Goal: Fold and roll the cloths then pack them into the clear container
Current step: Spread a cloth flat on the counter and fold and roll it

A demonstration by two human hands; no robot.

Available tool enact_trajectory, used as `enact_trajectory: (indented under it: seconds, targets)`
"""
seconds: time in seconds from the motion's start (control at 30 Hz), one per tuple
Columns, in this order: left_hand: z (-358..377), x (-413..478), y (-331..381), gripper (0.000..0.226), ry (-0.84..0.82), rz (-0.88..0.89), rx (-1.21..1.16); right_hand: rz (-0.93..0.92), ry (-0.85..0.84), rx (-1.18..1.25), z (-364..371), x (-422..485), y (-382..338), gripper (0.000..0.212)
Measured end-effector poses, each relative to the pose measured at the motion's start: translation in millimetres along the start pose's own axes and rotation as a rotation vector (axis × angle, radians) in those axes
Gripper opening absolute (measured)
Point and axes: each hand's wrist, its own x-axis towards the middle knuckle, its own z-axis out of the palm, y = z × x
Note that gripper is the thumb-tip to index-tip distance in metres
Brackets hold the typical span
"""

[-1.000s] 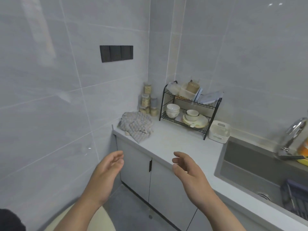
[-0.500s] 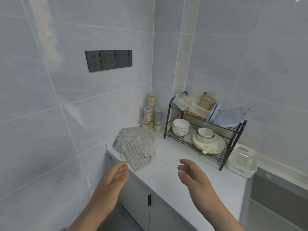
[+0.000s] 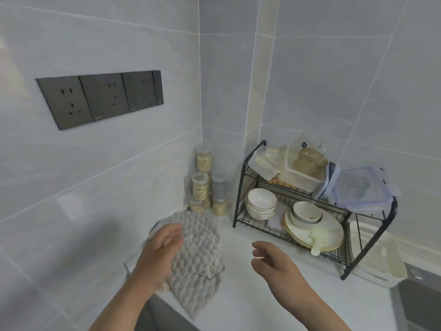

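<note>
A pile of grey, bumpy cloths (image 3: 200, 247) lies on the white desk (image 3: 250, 304) by the left wall, with one corner hanging over the front edge. The left hand (image 3: 162, 252) is over the pile's left side, fingers loosely bent, and covers part of the cloths. It is too blurred to tell whether it touches them. The right hand (image 3: 269, 261) hovers above bare desk just right of the pile, fingers relaxed and a little curled, holding nothing. The two hands are apart, with the cloths partly between them. A clear container (image 3: 298, 181) sits on the top shelf of a black wire rack (image 3: 240, 187) further back and to the right, well apart from both hands. Small jars (image 3: 201, 187) stand in the corner behind the cloths.
</note>
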Motion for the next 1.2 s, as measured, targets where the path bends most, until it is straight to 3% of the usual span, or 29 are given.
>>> enact_trajectory:
  seconds: [0.27,0.5,0.63,0.83,0.97,1.07,1.2]
  targets:
    - [-17,162,-44,0.027,-0.215,-0.057,0.160,0.244,0.076,0.051,59,114,-1,0.027]
    - [11,251,-92,0.047,-0.463,-0.081,0.419,0.428,0.095,0.024,88,187,31,0.036]
    - [49,278,-107,0.038,-0.561,0.080,0.523,0.445,0.085,-0.108,100,214,64,0.035]
    - [109,317,-154,0.052,-0.888,0.430,1.000,0.355,0.099,-0.112,125,246,113,0.023]
    - [121,334,-170,0.045,-0.847,0.498,1.215,0.230,0.120,-0.072,131,259,135,0.003]
    - [118,333,-167,0.028,-0.715,0.639,1.211,0.156,0.136,-0.077,132,261,144,0.004]
    - [105,322,-155,0.021,-0.573,0.762,1.143,0.070,0.170,-0.038,136,256,147,0.011]
